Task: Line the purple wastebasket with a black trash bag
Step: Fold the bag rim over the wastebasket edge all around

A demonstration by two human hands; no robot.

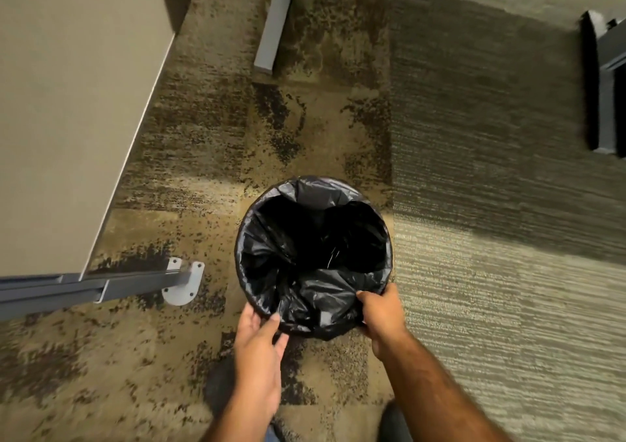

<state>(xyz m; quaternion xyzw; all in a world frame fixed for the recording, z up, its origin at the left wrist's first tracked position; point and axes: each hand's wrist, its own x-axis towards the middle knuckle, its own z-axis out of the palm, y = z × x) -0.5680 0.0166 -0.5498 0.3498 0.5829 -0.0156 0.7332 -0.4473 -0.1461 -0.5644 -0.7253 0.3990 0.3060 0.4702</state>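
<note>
A round wastebasket stands on the carpet below me, fully wrapped by a black trash bag [315, 251], so none of its purple shows. The bag is folded over the rim all around and sags loosely inside. My left hand [259, 343] is at the near left of the rim, fingers spread, thumb touching the plastic. My right hand [381, 316] grips the bag's edge at the near right of the rim, thumb on top and fingers under it.
A beige partition wall [67, 102] stands on the left, with a grey metal foot and white floor bracket [183, 284] close to the basket. A grey desk leg [274, 24] lies farther off. Dark furniture [603, 85] sits at the far right. My shoes show at the bottom.
</note>
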